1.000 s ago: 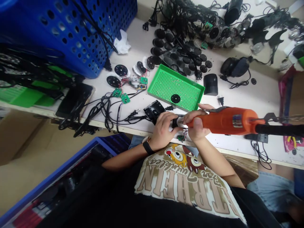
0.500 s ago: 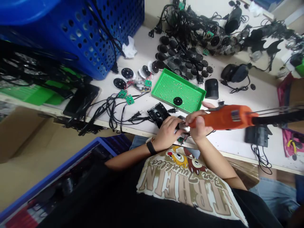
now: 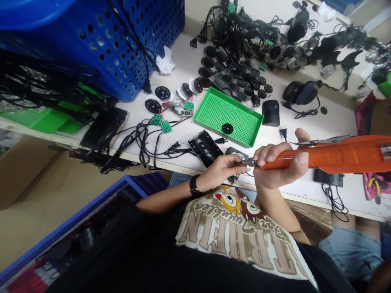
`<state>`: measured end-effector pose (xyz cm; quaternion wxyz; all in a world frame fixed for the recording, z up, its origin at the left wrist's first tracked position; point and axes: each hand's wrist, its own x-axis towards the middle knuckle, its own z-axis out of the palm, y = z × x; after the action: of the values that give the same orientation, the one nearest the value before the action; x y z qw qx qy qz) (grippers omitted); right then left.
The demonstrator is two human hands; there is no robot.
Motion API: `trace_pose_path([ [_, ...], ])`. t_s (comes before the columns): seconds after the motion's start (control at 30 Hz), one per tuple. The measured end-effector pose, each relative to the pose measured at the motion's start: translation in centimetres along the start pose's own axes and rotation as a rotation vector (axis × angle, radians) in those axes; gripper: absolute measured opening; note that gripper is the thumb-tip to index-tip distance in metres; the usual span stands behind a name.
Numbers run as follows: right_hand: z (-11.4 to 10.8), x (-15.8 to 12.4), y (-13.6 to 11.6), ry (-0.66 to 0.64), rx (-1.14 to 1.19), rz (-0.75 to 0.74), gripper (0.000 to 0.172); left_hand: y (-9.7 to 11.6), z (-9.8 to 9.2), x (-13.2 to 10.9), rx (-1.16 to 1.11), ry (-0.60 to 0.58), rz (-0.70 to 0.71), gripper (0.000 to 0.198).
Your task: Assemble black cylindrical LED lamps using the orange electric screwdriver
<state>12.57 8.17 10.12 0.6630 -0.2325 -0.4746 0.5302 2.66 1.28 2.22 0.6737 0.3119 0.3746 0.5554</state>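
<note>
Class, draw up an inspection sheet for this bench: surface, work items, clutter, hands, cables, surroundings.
Surface: white bench, scattered with parts.
Work items: orange screwdriver; small part at its tip, too small to identify; black housing nearby.
Clutter: green tray holding a black disc; heaped black discs; green circuit boards.
Hands: right hand grips the screwdriver; left hand pinches the small part.
Cables: black cables loose on the bench; a tangle at the far side.
Surroundings: blue basket on the bench; blue crate below its near edge.
</note>
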Motion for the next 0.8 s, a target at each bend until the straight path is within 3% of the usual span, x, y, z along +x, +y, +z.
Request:
trace_pose_path([
  [0.23,-0.1,0.6,-0.2,0.051,-0.032,0.008,0.024,-0.3,-0.1,0.2,-0.073,0.003,-0.059,0.04],
  [0.4,0.0,0.9,-0.3,0.106,-0.055,0.033,0.03,-0.4,0.1,0.1,-0.018,0.027,-0.009,0.037],
  [0.57,-0.3,0.8,-0.5,0.103,-0.06,0.031,0.03,-0.6,0.1,0.0,-0.006,-0.029,0.012,0.035],
  [0.63,-0.6,1.0,-0.6,0.12,-0.056,0.009,0.03,-0.1,-0.4,0.3,0.129,-0.045,0.027,0.031],
  [0.7,-0.9,1.5,-0.7,0.17,-0.08,-0.025,0.031,1.0,-1.2,0.8,0.407,-0.011,0.106,0.023],
  [0.8,-1.3,2.5,-0.9,0.259,-0.129,-0.058,0.034,3.4,-2.2,1.9,0.857,0.188,0.318,0.004],
])
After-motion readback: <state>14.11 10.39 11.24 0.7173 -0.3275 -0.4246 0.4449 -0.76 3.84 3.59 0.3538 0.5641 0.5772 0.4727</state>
